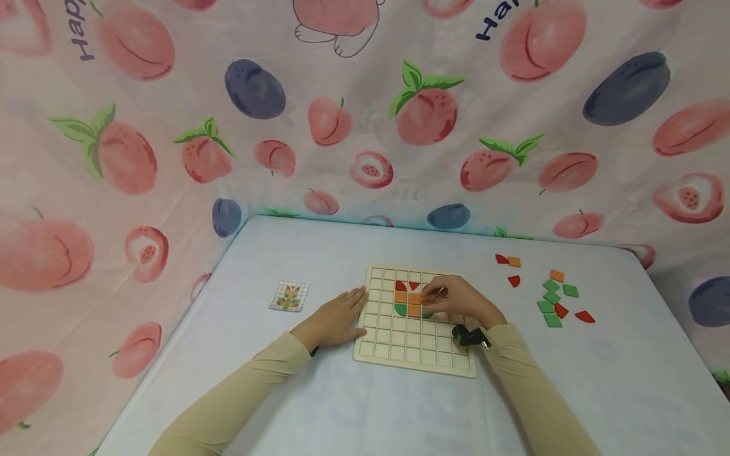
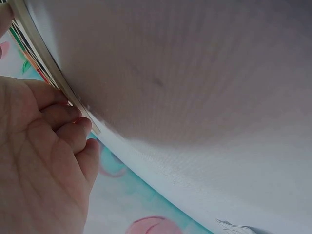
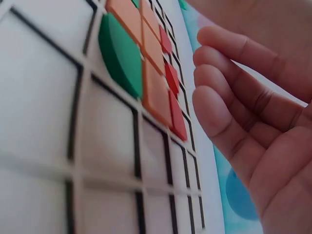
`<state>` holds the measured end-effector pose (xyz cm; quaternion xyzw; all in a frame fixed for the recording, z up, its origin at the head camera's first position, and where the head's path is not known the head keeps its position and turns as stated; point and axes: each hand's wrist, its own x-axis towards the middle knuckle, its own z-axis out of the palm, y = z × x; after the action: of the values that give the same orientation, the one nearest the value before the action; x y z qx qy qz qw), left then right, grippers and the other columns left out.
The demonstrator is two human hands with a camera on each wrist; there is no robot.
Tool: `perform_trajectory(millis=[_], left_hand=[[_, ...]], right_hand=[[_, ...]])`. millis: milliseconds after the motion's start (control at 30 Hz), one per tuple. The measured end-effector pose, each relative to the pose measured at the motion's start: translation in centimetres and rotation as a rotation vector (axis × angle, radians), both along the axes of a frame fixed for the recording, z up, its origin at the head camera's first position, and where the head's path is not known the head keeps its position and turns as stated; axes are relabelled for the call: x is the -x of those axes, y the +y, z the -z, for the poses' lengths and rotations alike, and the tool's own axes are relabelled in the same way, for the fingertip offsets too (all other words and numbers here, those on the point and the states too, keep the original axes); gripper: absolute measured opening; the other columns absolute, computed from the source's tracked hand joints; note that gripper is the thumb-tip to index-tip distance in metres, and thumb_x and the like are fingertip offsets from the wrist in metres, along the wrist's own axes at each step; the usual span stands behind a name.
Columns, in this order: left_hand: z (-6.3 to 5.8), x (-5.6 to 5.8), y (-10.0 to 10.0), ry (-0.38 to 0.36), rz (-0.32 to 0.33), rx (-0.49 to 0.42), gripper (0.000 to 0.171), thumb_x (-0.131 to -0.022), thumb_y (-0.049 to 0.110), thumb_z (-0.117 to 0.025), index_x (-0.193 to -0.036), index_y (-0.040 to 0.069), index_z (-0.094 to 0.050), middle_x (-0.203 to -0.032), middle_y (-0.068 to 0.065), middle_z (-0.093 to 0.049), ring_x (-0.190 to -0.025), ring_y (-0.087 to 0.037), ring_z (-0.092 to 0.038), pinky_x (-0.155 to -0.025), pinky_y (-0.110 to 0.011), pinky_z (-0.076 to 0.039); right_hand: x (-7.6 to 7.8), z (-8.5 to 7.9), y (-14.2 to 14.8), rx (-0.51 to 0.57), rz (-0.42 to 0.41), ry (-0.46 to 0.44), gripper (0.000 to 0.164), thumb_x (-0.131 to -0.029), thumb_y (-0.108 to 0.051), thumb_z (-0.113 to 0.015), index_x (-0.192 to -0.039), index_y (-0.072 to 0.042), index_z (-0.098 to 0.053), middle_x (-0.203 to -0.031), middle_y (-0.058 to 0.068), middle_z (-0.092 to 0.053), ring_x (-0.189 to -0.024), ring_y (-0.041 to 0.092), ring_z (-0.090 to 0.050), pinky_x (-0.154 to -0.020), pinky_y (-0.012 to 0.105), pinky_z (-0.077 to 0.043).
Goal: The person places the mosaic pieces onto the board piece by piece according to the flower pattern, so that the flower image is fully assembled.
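Observation:
A wooden grid board (image 1: pixel 413 354) lies on the table, its raised lines forming square cells. Orange square tiles (image 1: pixel 414 310), curved green pieces (image 3: pixel 121 56) and red pieces (image 3: pixel 178 117) fill some cells in its upper middle. My left hand (image 1: pixel 336 318) rests at the board's left edge; in the left wrist view its fingertips (image 2: pixel 83 124) touch the rim. Over the pattern's right side is my right hand (image 1: pixel 459 297), covering some pieces in the head view. From the right wrist, its loosely bent fingers (image 3: pixel 214 109) show beside the red pieces with nothing between them.
Left of the board lies a small card (image 1: pixel 289 296) printed with a grid and a coloured flower-like picture. To the right are scattered green diamond-shaped pieces (image 1: pixel 551 296), red pieces (image 1: pixel 584 316) and orange squares (image 1: pixel 514 261). A fruit-print cloth (image 1: pixel 353 209) hangs behind the table.

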<state>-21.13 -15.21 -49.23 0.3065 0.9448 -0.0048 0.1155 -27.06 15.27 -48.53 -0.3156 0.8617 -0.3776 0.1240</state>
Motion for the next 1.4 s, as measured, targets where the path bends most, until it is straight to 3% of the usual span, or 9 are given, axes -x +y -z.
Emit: perform_trajectory(millis=[200,367,633,900,1167,1400], left_hand=[[0.2,0.0,0.0,0.001,0.001,-0.004,0.079,-0.095,0.051,-0.044,-0.150,0.002,-0.016,-0.158,-0.013,-0.014,-0.146,-0.024,-0.016,-0.120,-0.037,-0.020],[0.3,0.1,0.0,0.005,0.001,0.002,0.079,-0.095,0.052,-0.044,-0.150,0.002,-0.016,-0.158,-0.012,-0.014,-0.146,-0.024,-0.016,-0.120,-0.036,-0.019],[0.3,0.1,0.0,-0.002,-0.005,0.009,0.080,-0.095,0.052,-0.043,-0.150,0.002,-0.016,-0.158,-0.012,-0.014,-0.147,-0.024,-0.016,-0.120,-0.036,-0.019],[0.4,0.2,-0.1,-0.003,0.000,0.001,0.080,-0.095,0.052,-0.044,-0.150,0.001,-0.016,-0.158,-0.014,-0.013,-0.146,-0.025,-0.016,-0.120,-0.038,-0.020],[0.3,0.2,-0.1,0.002,-0.004,0.001,0.079,-0.095,0.052,-0.044,-0.150,0.002,-0.016,-0.158,-0.013,-0.014,-0.146,-0.024,-0.016,-0.120,-0.037,-0.020],[0.1,0.0,0.0,-0.003,-0.010,-0.010,0.079,-0.095,0.051,-0.045,-0.150,0.002,-0.017,-0.158,-0.012,-0.015,-0.146,-0.024,-0.017,-0.120,-0.037,-0.020]], right_hand=[[0.0,-0.5,2.4,0.001,0.050,0.006,0.024,-0.078,-0.017,-0.076,-0.099,-0.006,-0.071,-0.094,0.007,-0.068,-0.079,0.012,-0.059,-0.072,0.024,-0.052],[-0.4,-1.1,4.8,-0.013,0.111,0.067,0.025,-0.078,-0.014,-0.077,-0.100,-0.004,-0.070,-0.096,0.009,-0.069,-0.078,0.010,-0.058,-0.073,0.024,-0.053],[-1.7,-1.3,9.8,-0.039,0.221,0.183,0.026,-0.076,-0.014,-0.078,-0.099,-0.003,-0.070,-0.095,0.009,-0.069,-0.080,0.006,-0.060,-0.074,0.016,-0.053],[-3.5,-2.3,14.3,-0.039,0.312,0.235,0.026,-0.075,-0.008,-0.077,-0.098,0.000,-0.069,-0.092,0.016,-0.068,-0.076,0.003,-0.060,-0.070,0.011,-0.051],[-4.7,-1.9,17.8,-0.112,0.419,0.212,0.027,-0.075,-0.009,-0.077,-0.099,0.000,-0.069,-0.085,0.011,-0.069,-0.070,-0.011,-0.053,-0.065,0.012,-0.050],[-5.6,-0.8,20.1,-0.169,0.466,0.136,0.034,-0.074,-0.012,-0.078,-0.102,0.005,-0.068,-0.089,0.014,-0.069,-0.071,-0.013,-0.050,-0.062,0.010,-0.048]])
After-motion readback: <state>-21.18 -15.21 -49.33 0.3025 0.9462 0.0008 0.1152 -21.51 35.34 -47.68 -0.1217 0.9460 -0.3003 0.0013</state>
